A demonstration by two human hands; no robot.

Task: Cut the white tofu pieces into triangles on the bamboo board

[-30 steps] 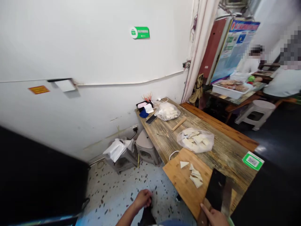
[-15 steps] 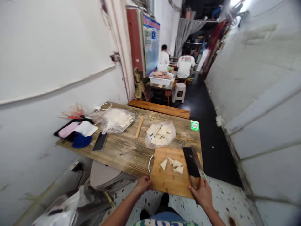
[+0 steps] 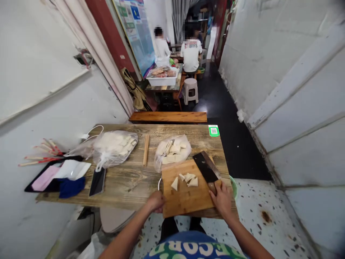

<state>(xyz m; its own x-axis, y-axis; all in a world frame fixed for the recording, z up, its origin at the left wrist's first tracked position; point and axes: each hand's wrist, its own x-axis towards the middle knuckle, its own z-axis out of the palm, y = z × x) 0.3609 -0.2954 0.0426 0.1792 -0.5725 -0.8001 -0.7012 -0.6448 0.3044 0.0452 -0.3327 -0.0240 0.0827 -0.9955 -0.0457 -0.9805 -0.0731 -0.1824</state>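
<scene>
A wooden cutting board (image 3: 185, 201) lies at the near right of the table. Several white tofu-like triangles (image 3: 188, 177) rest on it. At the board's left edge, my left hand (image 3: 156, 202) is closed with curled fingers, gripping the near left side. My right hand (image 3: 223, 199) is by the right edge, its fingers closed over the wooden handle of a cleaver (image 3: 206, 169). The dark blade lies flat along the board's right side, pointing away. Just beyond the board sits an open clear plastic bag (image 3: 172, 149) holding more white pieces.
On the wooden table (image 3: 126, 185) are bundled sticks (image 3: 146, 150), a fuller bag of white pieces (image 3: 115, 145), a phone (image 3: 97, 181), a blue cloth (image 3: 72, 187) and a QR card (image 3: 214, 131). Behind are a bench (image 3: 168, 116), a stool (image 3: 191, 90) and two seated people (image 3: 191, 55).
The view has turned right and moved, so the table and back room appear further left. Both hands stay at the board's sides. The cleaver looks more slanted in the picture.
</scene>
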